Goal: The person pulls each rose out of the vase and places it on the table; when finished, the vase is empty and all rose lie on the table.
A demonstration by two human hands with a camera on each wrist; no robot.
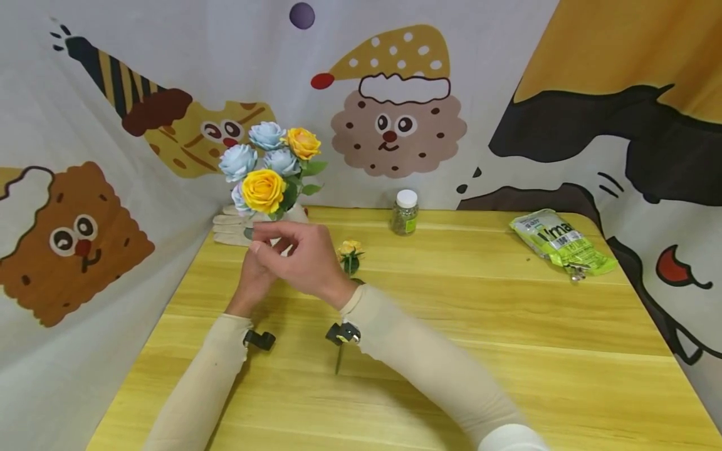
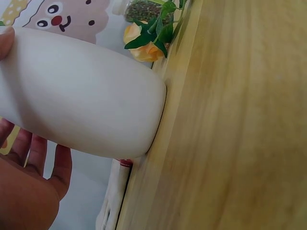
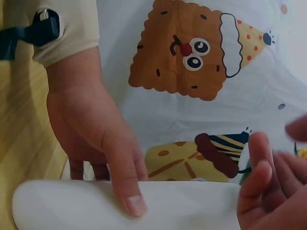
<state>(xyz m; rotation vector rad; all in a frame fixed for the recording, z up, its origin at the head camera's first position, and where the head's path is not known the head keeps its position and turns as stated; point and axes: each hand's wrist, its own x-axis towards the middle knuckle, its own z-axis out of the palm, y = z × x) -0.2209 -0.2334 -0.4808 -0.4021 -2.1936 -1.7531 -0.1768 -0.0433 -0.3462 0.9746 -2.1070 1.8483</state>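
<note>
Left wrist: vase [image 2: 91, 96] on wooden table [image 2: 230, 124], cartoon backdrop [image 2: 86, 21].

Vase [image 2: 86, 91] smooth, matt; tabletop [image 1: 507, 326] wood-grained, smooth; packet [image 1: 555, 241] glossy plastic.

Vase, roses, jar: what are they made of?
Vase: probably ceramic, possibly plastic; smooth, satin white, soft shading without sharp glare.
Roses: likely fabric, matte; the pale-blue petals suggest artificial flowers.
Jar: clear plastic or glass, can't tell which; contents show through. Cap: likely plastic, opaque white.
</note>
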